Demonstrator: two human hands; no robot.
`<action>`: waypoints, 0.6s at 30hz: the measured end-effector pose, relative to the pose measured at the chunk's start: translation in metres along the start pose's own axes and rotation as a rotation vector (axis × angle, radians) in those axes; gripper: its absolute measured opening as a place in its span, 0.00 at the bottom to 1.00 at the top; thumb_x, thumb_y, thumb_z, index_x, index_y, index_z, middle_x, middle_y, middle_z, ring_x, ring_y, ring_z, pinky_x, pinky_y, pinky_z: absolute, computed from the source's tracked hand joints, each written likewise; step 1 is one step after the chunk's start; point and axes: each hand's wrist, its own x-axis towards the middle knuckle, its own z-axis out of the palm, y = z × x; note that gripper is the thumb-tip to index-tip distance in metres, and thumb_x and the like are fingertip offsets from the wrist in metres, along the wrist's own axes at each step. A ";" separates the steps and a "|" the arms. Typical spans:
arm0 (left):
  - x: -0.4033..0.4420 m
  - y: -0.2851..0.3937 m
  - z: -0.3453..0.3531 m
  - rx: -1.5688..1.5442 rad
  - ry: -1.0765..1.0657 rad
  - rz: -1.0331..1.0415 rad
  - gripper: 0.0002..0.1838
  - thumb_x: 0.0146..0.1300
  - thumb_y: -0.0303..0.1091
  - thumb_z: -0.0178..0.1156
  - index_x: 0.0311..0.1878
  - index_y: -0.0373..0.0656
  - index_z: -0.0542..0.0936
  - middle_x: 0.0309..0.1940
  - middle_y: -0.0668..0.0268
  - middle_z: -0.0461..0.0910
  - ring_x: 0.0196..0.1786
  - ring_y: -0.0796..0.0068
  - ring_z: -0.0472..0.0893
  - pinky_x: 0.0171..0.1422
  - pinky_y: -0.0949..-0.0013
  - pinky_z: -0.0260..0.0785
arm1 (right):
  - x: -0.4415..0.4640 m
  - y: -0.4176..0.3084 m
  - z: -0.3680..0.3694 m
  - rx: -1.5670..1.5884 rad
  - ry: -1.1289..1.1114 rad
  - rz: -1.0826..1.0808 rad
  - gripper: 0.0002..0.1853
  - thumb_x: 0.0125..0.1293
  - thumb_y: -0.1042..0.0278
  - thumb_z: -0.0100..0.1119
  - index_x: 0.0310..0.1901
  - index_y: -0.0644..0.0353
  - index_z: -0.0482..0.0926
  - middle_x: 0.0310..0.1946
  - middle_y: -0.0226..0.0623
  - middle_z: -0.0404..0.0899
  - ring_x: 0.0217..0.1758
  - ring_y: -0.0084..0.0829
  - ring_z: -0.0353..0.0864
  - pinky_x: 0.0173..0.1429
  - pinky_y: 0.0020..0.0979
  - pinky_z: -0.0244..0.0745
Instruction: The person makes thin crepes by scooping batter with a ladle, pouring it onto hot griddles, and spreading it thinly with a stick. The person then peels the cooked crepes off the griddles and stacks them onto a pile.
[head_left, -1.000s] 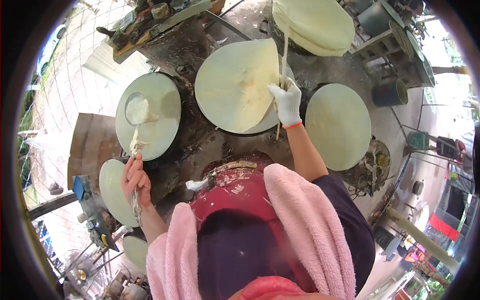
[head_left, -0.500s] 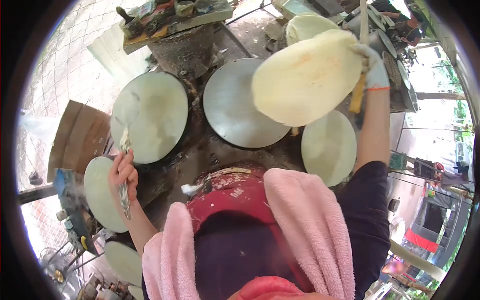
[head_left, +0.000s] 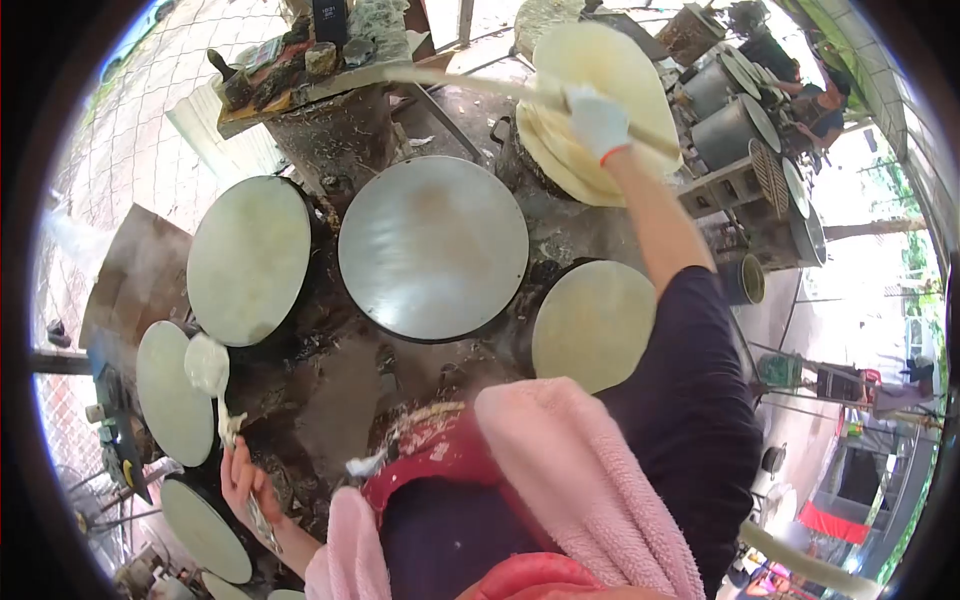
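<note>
My left hand [head_left: 247,482] is closed around the handle of a batter-coated ladle [head_left: 207,367], whose bowl is over the edge of a round griddle [head_left: 172,405] at the lower left. My right hand [head_left: 597,115], in a white glove, grips a long wooden stick [head_left: 470,88] above a stack of large pale flatbreads [head_left: 560,165]. The topmost flatbread [head_left: 610,60] reaches past the hand toward the back. A bare metal griddle [head_left: 433,250] sits in the middle. Pale rounds cover the griddle to its left [head_left: 248,260] and the one to its right [head_left: 593,325].
A ledge [head_left: 300,95] holding small containers stands at the back left. Large metal pots [head_left: 735,130] line the back right, with another person [head_left: 825,105] beyond. A cardboard sheet [head_left: 135,275] leans at the left. Another griddle [head_left: 207,530] is at the lower left.
My right hand has moved left and away from me; the flatbread that hung from it now lies on the stack. The ladle in my left hand has moved toward me, off the left griddle.
</note>
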 end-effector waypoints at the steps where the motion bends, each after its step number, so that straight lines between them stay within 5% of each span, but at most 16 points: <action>1: -0.017 -0.004 -0.005 -0.007 0.050 0.042 0.24 0.80 0.36 0.33 0.64 0.21 0.60 0.27 0.69 0.64 0.16 0.89 0.63 0.24 0.75 0.53 | -0.020 0.003 0.027 0.009 -0.024 0.026 0.12 0.63 0.66 0.52 0.47 0.47 0.78 0.37 0.40 0.80 0.37 0.43 0.84 0.42 0.43 0.79; 4: -0.071 -0.012 -0.019 -0.202 0.109 0.084 0.25 0.80 0.36 0.33 0.66 0.20 0.58 0.28 0.70 0.65 0.16 0.88 0.62 0.24 0.75 0.51 | -0.065 0.011 0.081 0.101 0.016 0.125 0.09 0.61 0.66 0.54 0.43 0.50 0.78 0.39 0.39 0.80 0.39 0.43 0.84 0.42 0.45 0.78; 5: -0.082 -0.008 -0.045 -0.283 -0.077 -0.022 0.26 0.79 0.37 0.33 0.67 0.20 0.56 0.27 0.71 0.63 0.16 0.88 0.62 0.24 0.75 0.49 | -0.073 0.011 0.084 0.107 0.005 0.146 0.10 0.60 0.66 0.54 0.44 0.50 0.78 0.39 0.40 0.80 0.40 0.43 0.84 0.43 0.45 0.78; 7: -0.103 -0.010 -0.081 -0.157 0.159 0.115 0.27 0.79 0.38 0.33 0.68 0.20 0.56 0.33 0.67 0.71 0.15 0.88 0.62 0.23 0.76 0.50 | -0.080 0.008 0.085 0.131 -0.008 0.156 0.13 0.58 0.66 0.56 0.46 0.51 0.78 0.41 0.41 0.80 0.42 0.44 0.83 0.45 0.44 0.78; 9: -0.150 -0.035 -0.067 0.117 0.436 0.405 0.29 0.79 0.40 0.33 0.69 0.20 0.55 0.55 0.49 0.78 0.14 0.86 0.62 0.17 0.77 0.49 | -0.083 0.022 0.104 0.222 -0.020 0.143 0.20 0.55 0.65 0.60 0.52 0.54 0.78 0.47 0.45 0.79 0.55 0.46 0.78 0.57 0.43 0.74; 10: -0.170 -0.034 -0.096 -0.302 0.440 0.308 0.28 0.79 0.39 0.32 0.69 0.21 0.55 0.67 0.39 0.67 0.13 0.86 0.62 0.13 0.77 0.48 | -0.085 0.025 0.092 0.202 -0.016 0.075 0.24 0.57 0.61 0.61 0.55 0.57 0.77 0.53 0.47 0.79 0.58 0.47 0.76 0.61 0.44 0.72; 11: -0.193 -0.041 -0.106 -0.288 0.130 0.231 0.28 0.78 0.39 0.32 0.68 0.22 0.57 0.56 0.44 0.78 0.12 0.86 0.61 0.13 0.77 0.48 | -0.088 0.023 0.079 0.273 -0.024 0.059 0.25 0.58 0.56 0.63 0.54 0.60 0.79 0.55 0.48 0.78 0.60 0.46 0.74 0.66 0.43 0.68; 12: -0.215 -0.050 -0.102 -0.427 0.134 0.250 0.27 0.78 0.38 0.34 0.67 0.22 0.58 0.41 0.57 0.76 0.11 0.87 0.60 0.14 0.77 0.48 | -0.082 0.002 0.020 0.562 -0.287 0.113 0.23 0.60 0.56 0.62 0.54 0.58 0.80 0.56 0.48 0.78 0.62 0.47 0.73 0.68 0.43 0.66; 13: -0.238 -0.061 -0.095 -0.566 0.137 0.270 0.26 0.78 0.37 0.36 0.66 0.22 0.60 0.25 0.69 0.75 0.11 0.88 0.59 0.15 0.77 0.49 | -0.090 0.048 0.088 0.308 -0.107 -0.245 0.24 0.60 0.57 0.61 0.55 0.62 0.79 0.56 0.48 0.78 0.60 0.47 0.75 0.65 0.45 0.68; 15: -0.271 -0.067 -0.074 -0.362 0.458 0.362 0.20 0.77 0.34 0.41 0.59 0.24 0.66 0.21 0.75 0.65 0.11 0.89 0.60 0.15 0.77 0.47 | -0.089 0.038 0.092 0.612 -0.211 -0.020 0.32 0.60 0.56 0.63 0.63 0.65 0.72 0.62 0.50 0.74 0.64 0.49 0.72 0.68 0.44 0.66; 16: -0.295 -0.075 -0.098 -0.635 0.149 0.330 0.17 0.77 0.34 0.42 0.54 0.27 0.69 0.20 0.77 0.64 0.11 0.90 0.59 0.17 0.77 0.46 | -0.087 0.030 0.092 0.758 -0.236 0.103 0.36 0.59 0.56 0.63 0.67 0.67 0.68 0.64 0.51 0.72 0.66 0.50 0.71 0.70 0.44 0.64; 18: -0.333 -0.082 -0.117 -0.693 0.154 0.382 0.16 0.77 0.35 0.42 0.53 0.29 0.68 0.19 0.79 0.62 0.11 0.90 0.59 0.19 0.78 0.46 | -0.100 -0.043 0.037 0.341 -0.240 0.251 0.33 0.59 0.53 0.65 0.61 0.68 0.75 0.56 0.53 0.79 0.59 0.50 0.77 0.65 0.44 0.70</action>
